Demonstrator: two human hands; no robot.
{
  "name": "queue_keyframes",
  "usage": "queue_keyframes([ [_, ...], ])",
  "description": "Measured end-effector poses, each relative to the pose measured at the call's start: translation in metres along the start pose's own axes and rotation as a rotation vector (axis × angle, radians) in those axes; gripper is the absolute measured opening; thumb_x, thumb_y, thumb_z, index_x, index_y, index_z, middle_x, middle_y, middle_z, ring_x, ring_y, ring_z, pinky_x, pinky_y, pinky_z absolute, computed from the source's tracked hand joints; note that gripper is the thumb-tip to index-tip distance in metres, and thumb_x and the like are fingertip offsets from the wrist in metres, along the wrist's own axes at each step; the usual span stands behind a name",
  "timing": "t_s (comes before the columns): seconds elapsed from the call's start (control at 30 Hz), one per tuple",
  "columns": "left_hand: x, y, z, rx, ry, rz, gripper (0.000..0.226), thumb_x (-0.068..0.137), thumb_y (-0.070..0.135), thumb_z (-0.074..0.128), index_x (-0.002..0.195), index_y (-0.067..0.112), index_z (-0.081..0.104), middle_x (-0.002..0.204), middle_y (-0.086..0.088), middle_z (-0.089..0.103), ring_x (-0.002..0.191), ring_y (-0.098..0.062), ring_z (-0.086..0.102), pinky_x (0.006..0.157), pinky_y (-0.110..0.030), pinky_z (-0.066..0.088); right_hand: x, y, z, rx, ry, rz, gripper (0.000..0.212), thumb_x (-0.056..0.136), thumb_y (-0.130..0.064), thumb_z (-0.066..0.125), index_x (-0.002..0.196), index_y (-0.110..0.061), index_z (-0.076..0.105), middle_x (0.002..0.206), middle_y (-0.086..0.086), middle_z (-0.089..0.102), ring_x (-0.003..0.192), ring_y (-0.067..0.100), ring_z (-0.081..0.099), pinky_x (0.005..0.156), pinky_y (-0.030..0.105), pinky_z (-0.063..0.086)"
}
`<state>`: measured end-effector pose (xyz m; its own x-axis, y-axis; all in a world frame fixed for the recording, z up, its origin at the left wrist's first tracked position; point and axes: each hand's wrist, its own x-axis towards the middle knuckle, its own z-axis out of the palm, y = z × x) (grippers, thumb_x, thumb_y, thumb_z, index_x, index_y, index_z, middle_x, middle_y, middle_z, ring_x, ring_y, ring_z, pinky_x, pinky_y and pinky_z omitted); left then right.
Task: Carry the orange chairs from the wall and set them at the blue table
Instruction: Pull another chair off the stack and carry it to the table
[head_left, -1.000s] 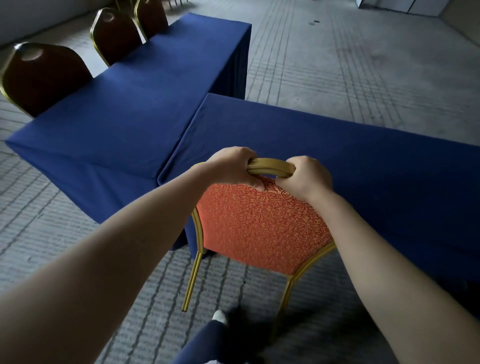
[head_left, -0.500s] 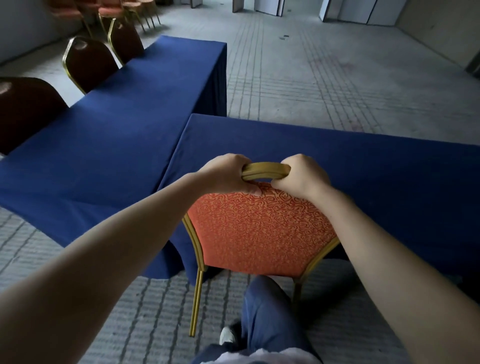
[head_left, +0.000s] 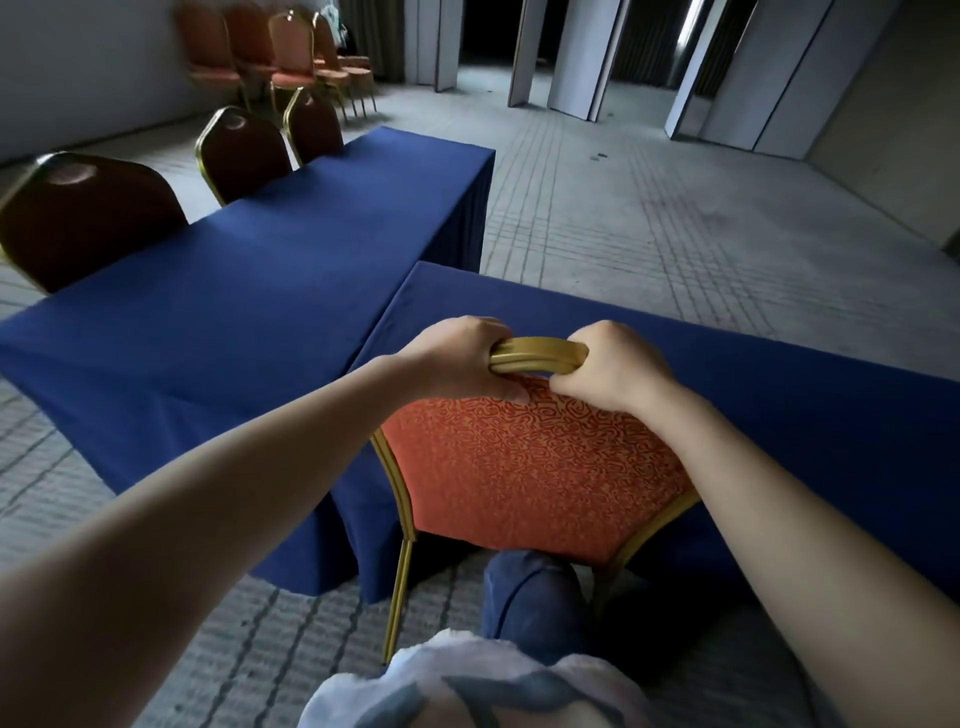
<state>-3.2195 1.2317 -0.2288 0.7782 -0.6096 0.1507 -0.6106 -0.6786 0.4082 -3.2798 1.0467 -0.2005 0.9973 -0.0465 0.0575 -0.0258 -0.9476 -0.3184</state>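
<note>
— What do we have in our hands?

— Both are clenched on the gold top rail of an orange chair (head_left: 530, 483). Our left hand (head_left: 462, 364) wraps the rail from the left, our right hand (head_left: 610, 364) from the right, fingers curled over it and thumbs against the patterned back.

— And where does the chair stand?

— Right in front of us, its back facing us, pushed up against the near edge of the blue table (head_left: 779, 415) on the right. Our knee (head_left: 530, 592), in blue trousers, sits just behind the lower edge of the backrest. The seat is hidden, so we cannot tell how far under the cloth it reaches.

— What else do we see?

— A second blue table (head_left: 234, 312) stretches away on the left, meeting ours at the corner. Three dark-backed chairs (head_left: 244, 150) line its far left side. Further off, a row of orange chairs (head_left: 280, 57) stands by the wall, somewhat blurred. Grey folding partitions (head_left: 576, 57) stand at the far end of the carpeted floor (head_left: 649, 208).
</note>
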Motion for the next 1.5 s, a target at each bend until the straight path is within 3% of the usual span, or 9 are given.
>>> queue_keyframes([
  [0.17,-0.001,0.004,0.018,0.016,-0.054,0.020,0.043,0.066,0.058,0.077,0.092,0.029,0.060,0.084,0.015,0.057,0.075,-0.005,0.054,0.061,-0.024,0.042,-0.006,0.011,0.008,-0.028,-0.101,0.023,0.028,0.069,-0.038,0.070,0.057,-0.019,0.054,0.059,-0.006,0.057,0.058,0.015,0.055,0.053,0.026,0.034],
  [0.37,-0.016,0.007,0.077,0.072,-0.228,0.056,0.042,0.070,0.062,0.073,0.088,0.027,0.058,0.087,0.013,0.053,0.079,-0.014,0.057,0.061,-0.029,0.041,-0.039,0.038,0.049,0.009,-0.315,0.096,0.025,0.073,-0.038,0.065,0.060,-0.020,0.053,0.058,-0.007,0.056,0.053,0.016,0.052,0.050,0.026,0.034],
  [0.77,-0.063,0.005,0.094,0.042,-0.338,0.050,0.031,0.077,0.052,0.071,0.088,0.027,0.055,0.087,0.014,0.049,0.077,-0.010,0.051,0.062,-0.030,0.041,-0.085,0.040,0.083,0.051,-0.320,-0.032,0.031,0.081,-0.034,0.064,0.058,-0.022,0.047,0.054,-0.007,0.051,0.049,0.009,0.046,0.049,0.024,0.033],
  [0.93,-0.104,0.011,0.107,0.089,-0.393,0.041,0.027,0.079,0.047,0.070,0.092,0.027,0.057,0.090,0.012,0.048,0.082,-0.011,0.050,0.063,-0.028,0.037,-0.123,0.034,0.106,0.009,-0.364,-0.052,0.024,0.082,-0.036,0.062,0.063,-0.026,0.051,0.063,-0.008,0.057,0.061,0.014,0.056,0.057,0.027,0.038],
  [1.03,-0.134,0.017,0.120,0.134,-0.390,0.037,0.025,0.080,0.044,0.067,0.097,0.029,0.057,0.097,0.008,0.053,0.092,-0.017,0.055,0.068,-0.032,0.041,-0.153,0.026,0.123,-0.018,-0.391,-0.024,0.024,0.082,-0.042,0.060,0.063,-0.029,0.052,0.069,-0.008,0.059,0.071,0.019,0.061,0.061,0.028,0.041],
  [1.13,-0.154,0.021,0.122,0.110,-0.298,-0.110,0.033,0.081,0.043,0.067,0.109,0.028,0.058,0.108,0.002,0.053,0.105,-0.022,0.051,0.080,-0.035,0.044,-0.165,0.019,0.127,-0.035,-0.297,0.054,0.023,0.081,-0.048,0.060,0.070,-0.027,0.057,0.080,-0.005,0.064,0.081,0.025,0.063,0.068,0.030,0.046],
  [1.23,-0.162,0.031,0.117,0.133,-0.308,-0.179,0.039,0.086,0.030,0.062,0.124,0.025,0.052,0.121,-0.003,0.047,0.115,-0.026,0.044,0.088,-0.037,0.040,-0.169,0.015,0.127,-0.077,-0.274,0.132,0.022,0.080,-0.047,0.061,0.080,-0.025,0.061,0.086,0.001,0.061,0.089,0.028,0.059,0.078,0.034,0.045],
  [1.37,-0.169,0.036,0.117,0.120,-0.342,-0.232,0.041,0.090,0.015,0.052,0.130,0.022,0.045,0.126,-0.006,0.040,0.119,-0.028,0.038,0.095,-0.037,0.036,-0.179,0.008,0.138,-0.079,-0.164,0.211,0.016,0.082,-0.040,0.062,0.084,-0.026,0.056,0.091,-0.001,0.058,0.094,0.026,0.050,0.081,0.037,0.040],
  [1.5,-0.162,0.029,0.118,0.076,-0.392,-0.243,0.045,0.088,0.010,0.051,0.131,0.025,0.045,0.127,-0.005,0.039,0.119,-0.027,0.036,0.097,-0.036,0.033,-0.175,0.011,0.138,-0.052,-0.214,0.232,0.015,0.081,-0.039,0.061,0.079,-0.025,0.055,0.092,-0.001,0.059,0.095,0.027,0.050,0.083,0.039,0.042],
])
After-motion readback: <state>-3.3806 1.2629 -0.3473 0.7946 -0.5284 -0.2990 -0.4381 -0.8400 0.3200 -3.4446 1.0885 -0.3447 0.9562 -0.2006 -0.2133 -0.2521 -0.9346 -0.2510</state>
